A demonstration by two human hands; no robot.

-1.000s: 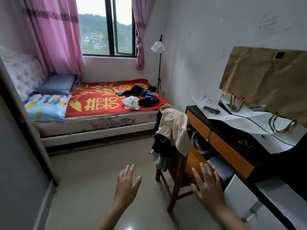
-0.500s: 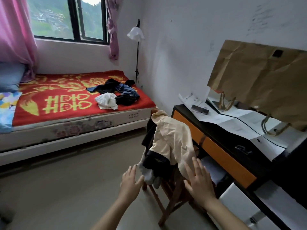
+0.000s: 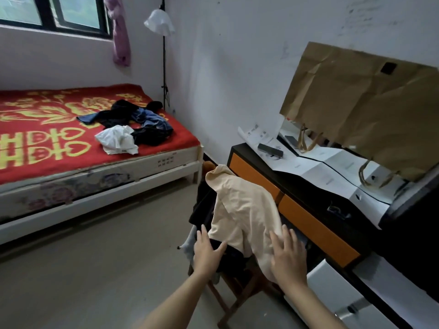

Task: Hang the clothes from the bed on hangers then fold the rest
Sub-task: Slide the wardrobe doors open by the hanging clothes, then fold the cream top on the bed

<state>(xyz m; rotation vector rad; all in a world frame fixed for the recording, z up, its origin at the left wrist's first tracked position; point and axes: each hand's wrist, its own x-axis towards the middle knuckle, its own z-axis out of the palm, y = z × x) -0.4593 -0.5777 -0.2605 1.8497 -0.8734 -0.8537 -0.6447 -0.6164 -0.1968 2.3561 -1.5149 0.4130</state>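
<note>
since a second ago the view has closed in on the chair point(image 3: 234, 302), and both hands have come forward to the clothes draped over its back. the left hand point(image 3: 206, 250), fingers straight and spread, is at the dark cloth point(image 3: 234, 256) below the cream garment point(image 3: 240, 210). the right hand point(image 3: 288, 257), fingers also apart, lies flat against that garment's lower edge; neither grips anything. the chair stands just beside the black surface point(image 3: 306, 186) with orange drawers point(image 3: 316, 229). on the bed point(image 3: 95, 200), well apart, lie a dark clothes pile point(image 3: 140, 119) and a white garment point(image 3: 117, 140).
</note>
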